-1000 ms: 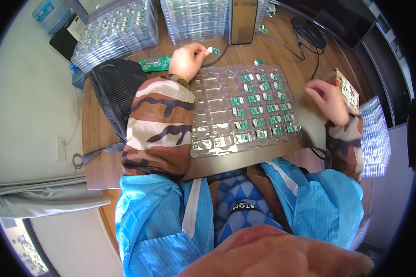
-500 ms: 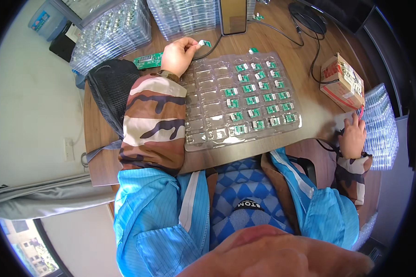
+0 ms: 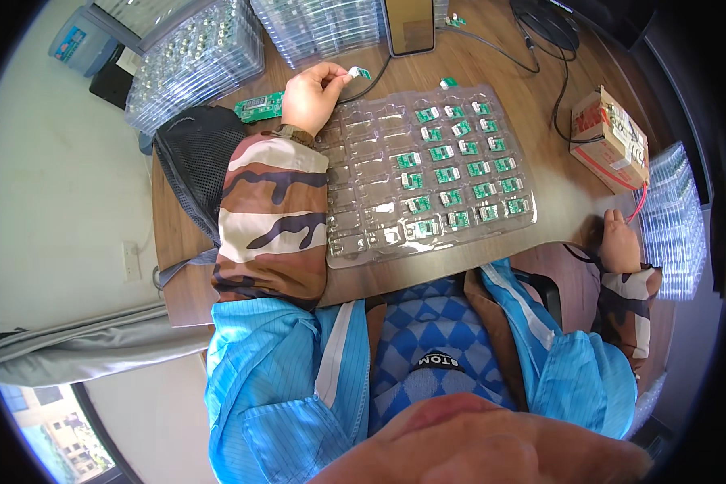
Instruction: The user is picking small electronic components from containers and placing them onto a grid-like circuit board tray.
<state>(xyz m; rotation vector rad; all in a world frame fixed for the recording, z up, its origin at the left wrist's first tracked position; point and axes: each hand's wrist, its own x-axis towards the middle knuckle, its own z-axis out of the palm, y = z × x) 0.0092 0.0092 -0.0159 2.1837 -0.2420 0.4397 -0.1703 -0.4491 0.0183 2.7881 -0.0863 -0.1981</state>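
Between the pinched fingers of my left hand (image 3: 313,93) is a small green circuit board (image 3: 363,73) with a white connector, held above the table behind the tray. A clear plastic tray (image 3: 361,256) lies in front of me. Its right columns hold several similar boards (image 3: 446,175), while its left pockets are bare. Beside my left wrist is a longer green board with a display (image 3: 260,106). At the table's right edge my right hand (image 3: 619,244) has its fingers drawn together, close to red wires (image 3: 640,202); whatever it may hold is hidden.
Stacks of clear trays stand at the back left (image 3: 198,68), back middle (image 3: 319,32) and far right (image 3: 676,226). A phone (image 3: 411,28) stands upright behind the tray. A cardboard box (image 3: 609,141) sits at right with a black cable. A black mesh bag (image 3: 192,165) lies by my left sleeve.
My right hand's fingers have come together and sit lower, away from the box. My left hand keeps its pinch on the board. The whole view has shifted slightly.
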